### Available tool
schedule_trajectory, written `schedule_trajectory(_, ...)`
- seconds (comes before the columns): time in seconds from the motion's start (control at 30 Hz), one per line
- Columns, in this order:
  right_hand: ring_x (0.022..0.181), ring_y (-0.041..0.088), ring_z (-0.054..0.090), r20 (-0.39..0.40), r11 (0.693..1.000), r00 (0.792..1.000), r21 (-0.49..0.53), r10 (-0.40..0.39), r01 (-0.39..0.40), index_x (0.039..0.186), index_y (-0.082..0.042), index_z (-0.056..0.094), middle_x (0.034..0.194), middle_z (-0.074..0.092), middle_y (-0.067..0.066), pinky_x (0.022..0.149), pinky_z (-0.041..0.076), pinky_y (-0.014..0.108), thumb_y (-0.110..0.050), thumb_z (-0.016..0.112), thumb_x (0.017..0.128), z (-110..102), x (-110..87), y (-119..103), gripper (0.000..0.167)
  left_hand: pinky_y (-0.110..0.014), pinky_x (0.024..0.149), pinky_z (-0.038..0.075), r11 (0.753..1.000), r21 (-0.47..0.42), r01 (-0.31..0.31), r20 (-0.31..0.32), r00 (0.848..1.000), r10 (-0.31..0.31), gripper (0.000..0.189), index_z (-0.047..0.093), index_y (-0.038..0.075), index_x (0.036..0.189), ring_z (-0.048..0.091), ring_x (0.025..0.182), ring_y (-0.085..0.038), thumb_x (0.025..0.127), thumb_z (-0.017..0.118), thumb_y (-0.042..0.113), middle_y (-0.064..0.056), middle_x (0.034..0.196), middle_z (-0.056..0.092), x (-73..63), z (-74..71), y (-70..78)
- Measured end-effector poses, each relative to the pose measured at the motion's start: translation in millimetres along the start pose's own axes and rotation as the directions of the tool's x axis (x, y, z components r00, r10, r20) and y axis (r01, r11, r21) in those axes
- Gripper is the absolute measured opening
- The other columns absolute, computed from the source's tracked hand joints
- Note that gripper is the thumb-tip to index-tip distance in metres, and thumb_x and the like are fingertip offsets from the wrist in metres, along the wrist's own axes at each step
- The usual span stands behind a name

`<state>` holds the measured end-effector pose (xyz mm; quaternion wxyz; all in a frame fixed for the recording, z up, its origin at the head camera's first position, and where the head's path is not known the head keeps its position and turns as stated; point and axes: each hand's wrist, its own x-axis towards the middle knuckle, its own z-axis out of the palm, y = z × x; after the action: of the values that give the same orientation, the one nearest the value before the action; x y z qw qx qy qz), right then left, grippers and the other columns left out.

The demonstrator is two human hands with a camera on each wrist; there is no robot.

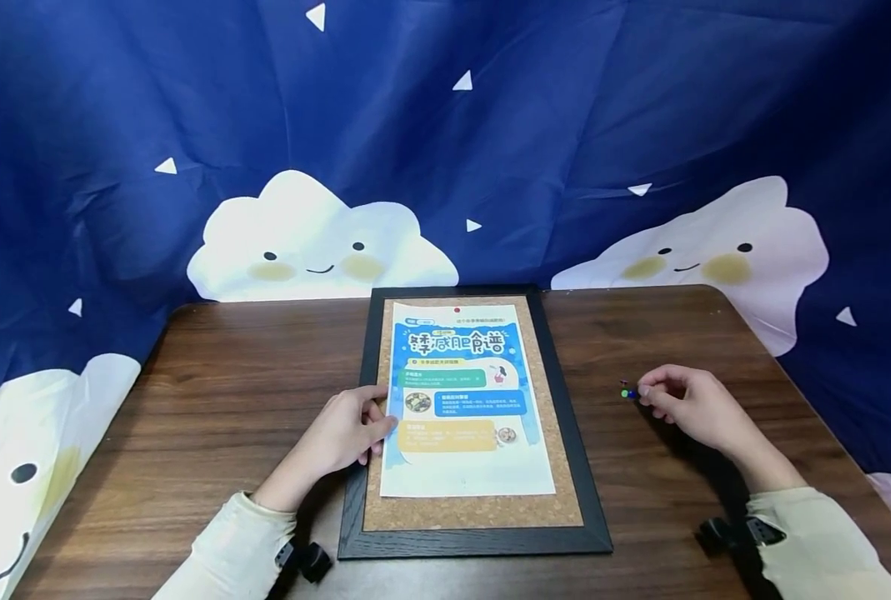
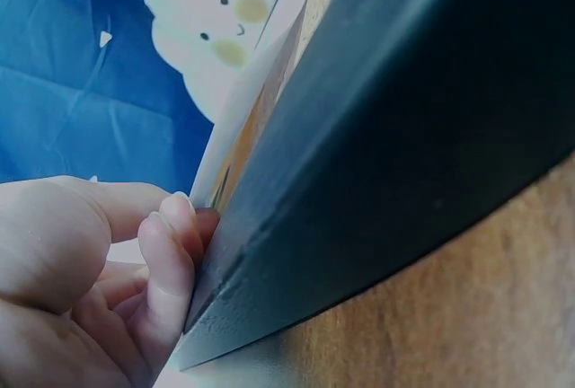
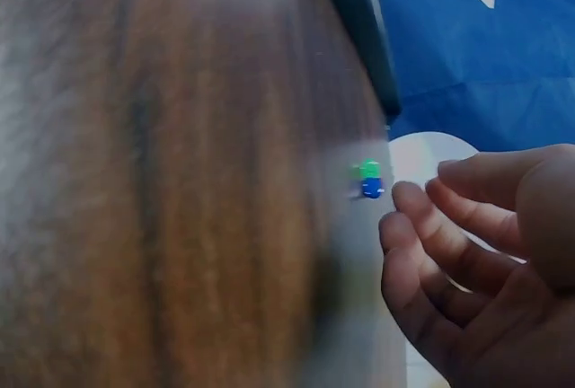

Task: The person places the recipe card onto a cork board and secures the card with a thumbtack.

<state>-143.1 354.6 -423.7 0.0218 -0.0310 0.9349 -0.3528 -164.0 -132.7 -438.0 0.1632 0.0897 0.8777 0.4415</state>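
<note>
A printed poster (image 1: 460,477) lies on a black-framed corkboard (image 1: 475,515), with a red pushpin (image 1: 457,310) at its top middle. My left hand (image 1: 343,429) is at the poster's left edge, thumb and fingertips pinching it. In the left wrist view, that edge stands a little off the cork beside the frame. To the right of the board, my right hand (image 1: 681,404) hovers with bent, relaxed fingers close to a green pushpin (image 3: 370,169) and a blue pushpin (image 3: 372,189) on the table. In the right wrist view, its fingertips are apart from the pins.
The dark wooden table (image 1: 250,350) carries the board in its middle. A small dark item (image 1: 623,382) lies just behind the green pin. A blue cloth (image 1: 520,133) with cloud faces hangs behind the table. Each wrist wears a black camera strap.
</note>
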Motion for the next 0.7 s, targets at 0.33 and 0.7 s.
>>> schedule_trajectory(0.33,0.065,0.013,0.066,0.044,0.99,0.997,-0.13,0.058,-0.052,0.111,0.003,0.072,0.087,0.071,0.005,0.061,0.051,0.026,-0.014,0.07,0.105,4,8.6,4,0.017,-0.031,0.048,0.055,1.0,0.011,-0.005,-0.008,1.0,0.005,0.059,0.053,-0.005,0.154,0.062,0.054,-0.016,0.102,0.074,0.01,-0.002,0.079,0.067,1.0,0.9,0.5)
schedule_trajectory(0.7,0.067,0.015,0.065,0.069,0.985,0.992,-0.142,0.106,-0.096,0.105,-0.001,0.074,0.086,0.068,0.004,0.058,0.052,0.027,-0.014,0.069,0.105,7,15.2,4,0.013,-0.031,0.047,0.054,1.0,0.013,0.016,-0.02,1.0,-0.016,0.059,0.053,-0.005,0.154,0.062,0.054,-0.016,0.101,0.074,0.009,-0.003,0.081,0.066,0.7,2.2,0.9)
